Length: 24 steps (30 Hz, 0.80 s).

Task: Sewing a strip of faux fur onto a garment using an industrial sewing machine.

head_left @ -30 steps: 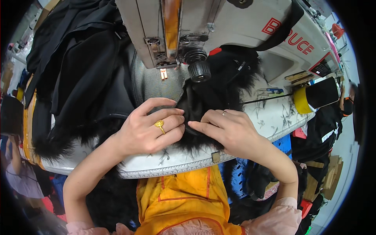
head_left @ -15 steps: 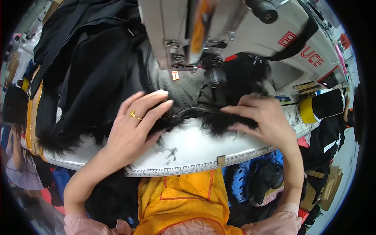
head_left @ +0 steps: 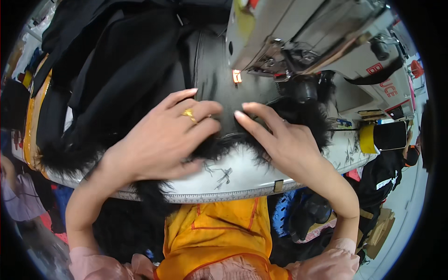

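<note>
I am viewing both hands from above through the head camera. The garment (head_left: 135,70), black with fur (head_left: 67,154) along its near border, is lying on the table (head_left: 249,173), extending from near the surface's left end to below the machine (head_left: 261,28). The left hand (head_left: 163,135) is lying palm-down over the garment's near part. Its fingers are standing spread, with the thumb lying well apart, nearer the table's front edge. Its fingertips (head_left: 214,108) are pointing toward the right hand (head_left: 284,140), and black cloth is passing beneath and between them. The right hand is extending two fingers leftward, slightly apart, with their tips overlying the cloth. Its thumb is remaining out of sight, so I am unable to tell whether it is pinching. Dark fur is showing just beside both hands. A ruler (head_left: 207,196) is following the table's front edge.
</note>
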Available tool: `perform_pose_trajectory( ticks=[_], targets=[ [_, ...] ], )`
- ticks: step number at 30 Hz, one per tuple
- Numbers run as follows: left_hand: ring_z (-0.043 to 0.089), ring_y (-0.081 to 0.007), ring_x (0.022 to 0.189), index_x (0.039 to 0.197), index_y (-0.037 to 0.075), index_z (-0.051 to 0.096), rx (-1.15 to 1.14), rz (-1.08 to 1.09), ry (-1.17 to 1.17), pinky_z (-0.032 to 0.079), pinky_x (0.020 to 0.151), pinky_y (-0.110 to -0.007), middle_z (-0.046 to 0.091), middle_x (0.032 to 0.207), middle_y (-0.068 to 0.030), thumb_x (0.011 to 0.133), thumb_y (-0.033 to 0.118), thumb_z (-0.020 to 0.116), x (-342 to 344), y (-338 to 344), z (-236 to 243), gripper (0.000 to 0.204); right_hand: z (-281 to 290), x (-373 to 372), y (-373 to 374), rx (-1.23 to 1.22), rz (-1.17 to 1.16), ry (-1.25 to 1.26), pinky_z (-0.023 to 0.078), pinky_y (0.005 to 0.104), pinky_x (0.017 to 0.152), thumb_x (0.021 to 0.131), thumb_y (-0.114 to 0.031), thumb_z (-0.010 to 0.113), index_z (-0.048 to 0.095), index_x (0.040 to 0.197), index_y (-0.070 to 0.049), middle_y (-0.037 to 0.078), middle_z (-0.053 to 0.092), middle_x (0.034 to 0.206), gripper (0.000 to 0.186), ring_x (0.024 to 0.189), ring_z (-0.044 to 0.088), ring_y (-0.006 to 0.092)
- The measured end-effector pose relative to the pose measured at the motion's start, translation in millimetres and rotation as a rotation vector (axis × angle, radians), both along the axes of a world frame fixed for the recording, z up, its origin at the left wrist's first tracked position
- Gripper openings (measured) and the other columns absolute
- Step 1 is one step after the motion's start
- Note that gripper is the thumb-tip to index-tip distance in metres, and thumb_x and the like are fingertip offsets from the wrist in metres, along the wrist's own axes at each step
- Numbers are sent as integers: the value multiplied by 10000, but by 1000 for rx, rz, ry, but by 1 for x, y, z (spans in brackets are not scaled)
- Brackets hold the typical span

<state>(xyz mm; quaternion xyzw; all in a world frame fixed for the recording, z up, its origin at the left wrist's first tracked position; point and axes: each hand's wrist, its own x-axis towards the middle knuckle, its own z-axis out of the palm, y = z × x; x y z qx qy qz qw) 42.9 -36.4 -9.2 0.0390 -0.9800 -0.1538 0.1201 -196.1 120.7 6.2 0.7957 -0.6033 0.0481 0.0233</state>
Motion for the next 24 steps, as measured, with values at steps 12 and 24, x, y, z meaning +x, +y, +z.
perform_pose_trajectory(
  ticks=[12,24],
  targets=[
    [684,-290,1029,1018,69,726,43,-334,314,553,946,-413,711,1110,-61,751,78,674,-49,-52,-15,272,0,6,4,24,-120,524,533,255,631,763,-96,609,619,1313,-18,120,659,1279,556,759,650,149],
    [667,-214,1022,979,18,660,-349,-82,338,547,977,-355,650,1003,-69,742,110,646,-30,-20,-14,255,-23,-10,-16,-254,86,111,541,236,690,772,-138,637,645,1273,-74,46,644,1294,505,852,657,165]
  ],
)
